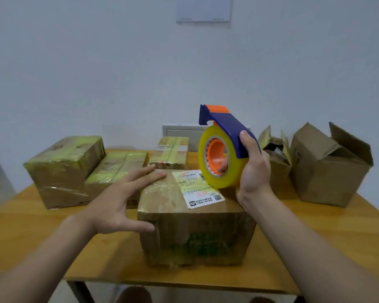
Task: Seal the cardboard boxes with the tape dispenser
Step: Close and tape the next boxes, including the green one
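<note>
A closed cardboard box (197, 235) with a white shipping label stands at the table's front middle. My left hand (123, 200) is spread flat, fingers straight, at the box's top left edge, thumb against its left side. My right hand (253, 169) grips a blue and orange tape dispenser (223, 147) loaded with a yellow tape roll, held upright just above the box's far right corner. Its blade end points up and to the left.
Three boxes wrapped in yellowish tape (64, 169) (118, 169) (170, 153) sit at the back left and middle. Two boxes with open flaps (276, 158) (328, 167) stand at the back right. The wooden table (31, 232) ends near me; a white wall is behind.
</note>
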### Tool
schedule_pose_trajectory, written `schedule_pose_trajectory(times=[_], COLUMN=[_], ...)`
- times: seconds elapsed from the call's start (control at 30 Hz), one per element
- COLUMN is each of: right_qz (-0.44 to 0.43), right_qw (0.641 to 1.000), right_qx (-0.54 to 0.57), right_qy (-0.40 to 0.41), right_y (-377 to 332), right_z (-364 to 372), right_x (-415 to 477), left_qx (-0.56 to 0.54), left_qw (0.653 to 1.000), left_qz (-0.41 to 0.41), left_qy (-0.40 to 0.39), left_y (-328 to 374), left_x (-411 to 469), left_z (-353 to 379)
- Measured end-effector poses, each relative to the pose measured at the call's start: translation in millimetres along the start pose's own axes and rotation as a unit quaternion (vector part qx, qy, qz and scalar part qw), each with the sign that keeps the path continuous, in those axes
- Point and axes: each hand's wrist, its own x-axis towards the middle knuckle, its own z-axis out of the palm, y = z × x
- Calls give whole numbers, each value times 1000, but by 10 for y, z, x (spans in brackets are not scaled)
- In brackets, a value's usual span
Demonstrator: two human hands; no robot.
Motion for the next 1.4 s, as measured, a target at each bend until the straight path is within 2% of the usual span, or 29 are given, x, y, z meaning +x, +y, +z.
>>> schedule_pose_trajectory(times=[0.17,0.27,0.33,0.4,0.57,0.67,0.73,0.8,0.87,0.93,0.97,1.03,1.07,1.1,1.2,1.27,1.33,1.4], right_qz=[-25,0,29,66,195,237,251,290,329,290,277,262,259,255,247,242,234,231], right_qw=[992,985,977,965,931,899,880,854,831,839,849,865,868,868,857,851,857,867], right_qx=[-81,-94,-121,-152,-178,-199,-177,-100,-49,-134,-180,-218,-221,-218,-212,-215,-247,-256], right_qy=[-91,-146,-175,-206,-250,-309,-362,-421,-446,-440,-413,-368,-363,-366,-398,-413,-387,-361], right_y=[-161,-372,-537,-685,-985,-1115,-1165,-1214,-1272,-1300,-1314,-1350,-1359,-1374,-1431,-1465,-1479,-1484], right_z=[-93,-136,-183,-247,-506,-709,-824,-885,-927,-989,-1036,-1114,-1119,-1115,-1087,-1108,-1153,-1210], right_x=[99,200,281,353,502,567,594,604,593,618,632,634,623,603,520,493,498,530], left_qx=[17,38,63,53,-60,-76,-120,-213,-265,-302,-355,-487,-522,-523,-457,-368,-214,-70], left_qw=[998,989,983,985,988,986,984,970,955,940,921,859,839,838,879,925,974,990], left_qz=[-12,-31,-25,-29,-43,-45,-61,-62,-35,-7,-12,-65,-98,-122,-104,-16,76,111], left_qy=[56,140,168,161,135,139,114,101,127,157,162,143,123,99,83,96,11,-55], left_y=[234,602,855,1061,1390,1499,1501,1463,1411,1367,1352,1381,1405,1421,1415,1316,1171,1075], left_x=[121,192,256,315,460,524,554,582,618,665,695,755,790,824,870,810,702,632], left_z=[275,587,774,888,1022,1077,1015,898,791,697,659,582,554,540,600,673,774,885])
